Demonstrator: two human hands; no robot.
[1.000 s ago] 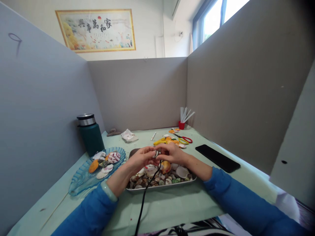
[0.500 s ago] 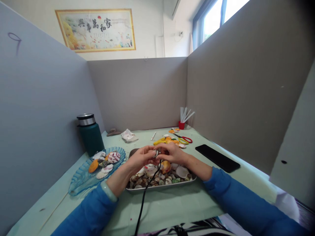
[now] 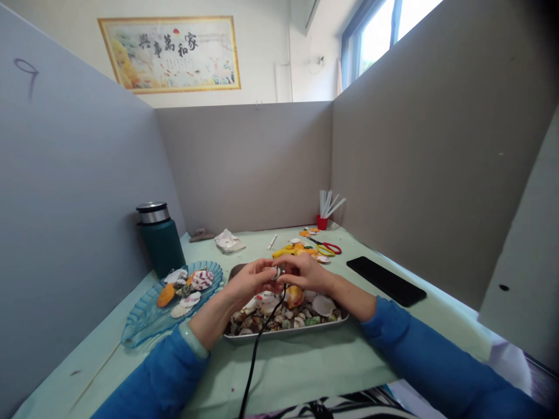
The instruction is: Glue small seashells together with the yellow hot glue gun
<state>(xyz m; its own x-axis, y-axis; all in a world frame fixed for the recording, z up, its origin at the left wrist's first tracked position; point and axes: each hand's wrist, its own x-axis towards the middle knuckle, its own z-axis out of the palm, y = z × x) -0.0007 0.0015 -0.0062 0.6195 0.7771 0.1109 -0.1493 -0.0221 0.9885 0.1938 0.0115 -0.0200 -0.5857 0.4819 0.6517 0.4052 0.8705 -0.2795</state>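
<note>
My left hand point(image 3: 253, 278) and my right hand point(image 3: 308, 272) meet above a metal tray point(image 3: 279, 335) heaped with seashells point(image 3: 273, 314). Pinched between the fingertips of both is a small greyish-white piece point(image 3: 277, 272) that looks like a shell; the fingers cover most of it. A black cord point(image 3: 257, 343) hangs in front of the tray and reaches up to just below the hands. Among the shells under my right hand, an orange shell point(image 3: 296, 297) and a pale round shell point(image 3: 323, 305) stand out.
On the left, a blue glass dish point(image 3: 140, 326) bears several shells, beside a green bottle point(image 3: 161, 244). Behind my hands lie yellow-handled scissors point(image 3: 325, 249) and orange shells point(image 3: 305, 250). A red cup point(image 3: 322, 223) holds white sticks. A black phone point(image 3: 386, 281) lies right.
Both hands stay nearly where they were, with the small piece turned slightly between the fingertips. Nothing else has visibly moved.
</note>
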